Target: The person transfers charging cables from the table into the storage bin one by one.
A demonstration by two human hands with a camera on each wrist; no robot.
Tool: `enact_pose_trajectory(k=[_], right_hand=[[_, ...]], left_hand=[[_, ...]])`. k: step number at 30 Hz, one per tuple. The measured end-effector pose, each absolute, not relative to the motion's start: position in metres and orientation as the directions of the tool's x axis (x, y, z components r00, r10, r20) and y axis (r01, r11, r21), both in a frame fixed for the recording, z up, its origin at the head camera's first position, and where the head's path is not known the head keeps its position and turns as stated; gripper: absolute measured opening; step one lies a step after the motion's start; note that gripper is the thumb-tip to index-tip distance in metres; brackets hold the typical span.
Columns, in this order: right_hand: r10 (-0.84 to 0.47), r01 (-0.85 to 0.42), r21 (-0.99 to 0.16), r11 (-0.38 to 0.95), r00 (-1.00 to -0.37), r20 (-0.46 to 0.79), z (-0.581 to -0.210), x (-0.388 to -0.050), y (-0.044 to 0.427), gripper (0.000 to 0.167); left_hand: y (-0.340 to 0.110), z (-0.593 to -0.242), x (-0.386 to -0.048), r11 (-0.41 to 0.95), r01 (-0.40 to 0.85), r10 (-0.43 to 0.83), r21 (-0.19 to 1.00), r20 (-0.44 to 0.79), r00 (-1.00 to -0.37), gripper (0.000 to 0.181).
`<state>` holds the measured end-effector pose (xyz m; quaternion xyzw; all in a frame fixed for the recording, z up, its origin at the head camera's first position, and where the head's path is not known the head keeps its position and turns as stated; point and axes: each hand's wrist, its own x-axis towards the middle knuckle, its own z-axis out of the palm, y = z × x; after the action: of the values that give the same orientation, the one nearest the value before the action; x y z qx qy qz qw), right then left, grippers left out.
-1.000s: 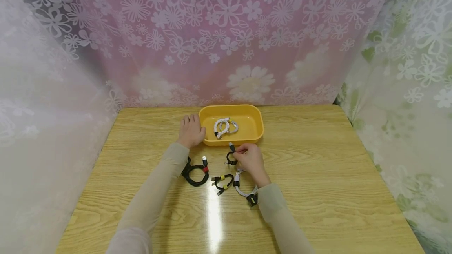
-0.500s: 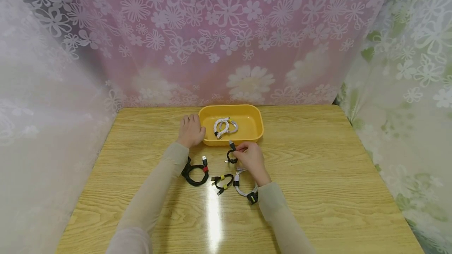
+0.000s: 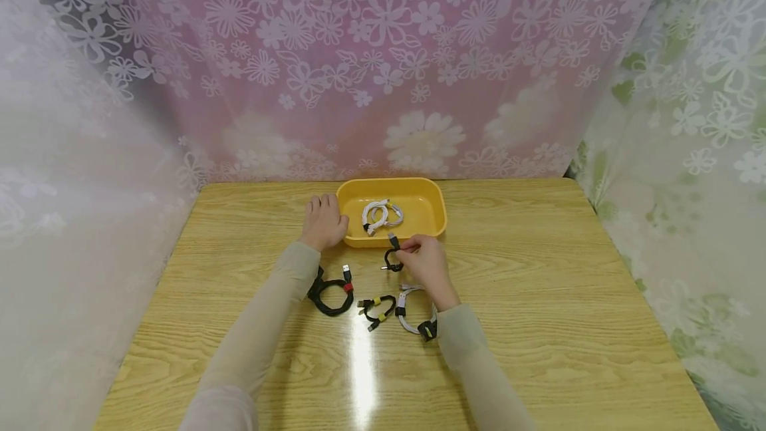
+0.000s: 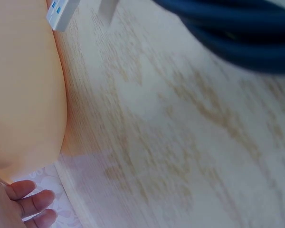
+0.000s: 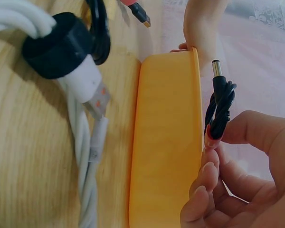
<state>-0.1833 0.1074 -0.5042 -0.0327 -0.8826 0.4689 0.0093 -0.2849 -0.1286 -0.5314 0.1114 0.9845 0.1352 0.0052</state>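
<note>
My right hand [image 3: 426, 263] pinches a small coiled black cable [image 3: 391, 259] between thumb and fingertips, just in front of the yellow tray [image 3: 439, 218]. In the right wrist view the black cable [image 5: 221, 107] shows a metal barrel plug pointing up and a red tie near the fingertips. My left hand [image 3: 323, 221] rests against the tray's left end, thumb at the rim. In the left wrist view, fingers [image 4: 37, 203] of that hand lie loosely bent beyond the tray wall [image 4: 26, 90]. Two coiled white cables [image 3: 375, 215] lie inside the tray.
On the wooden table [image 3: 568, 298] lie a coiled black USB cable [image 3: 332, 308] with a red tie, a short black cable [image 3: 378, 311] with yellow ties, and a white cable [image 3: 408, 323] with black ties, partly under the right forearm. A floral curtain [image 3: 383, 85] hangs behind.
My right hand has lifted the small black cable slightly away from me, towards the tray's front rim. The left hand and tray stay in place.
</note>
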Motion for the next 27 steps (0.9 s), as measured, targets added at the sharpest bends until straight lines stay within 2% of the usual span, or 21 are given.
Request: enact_pose_trajectory(k=[15,27], right_hand=[[0.060,0.049,-0.843,0.536,-0.998,-0.020,-0.496,-0.186,0.108,0.010],[0.056,0.028,-0.822,0.569,-0.998,0.005,-0.490,-0.193,0.110,0.009]], left_hand=[[-0.128,-0.531,-0.285,0.939,0.212,0.214,0.271,0.020,-0.977,0.026],[-0.129,-0.532,-0.286,0.939,0.207,0.213,0.275,0.008,-0.977,0.030]])
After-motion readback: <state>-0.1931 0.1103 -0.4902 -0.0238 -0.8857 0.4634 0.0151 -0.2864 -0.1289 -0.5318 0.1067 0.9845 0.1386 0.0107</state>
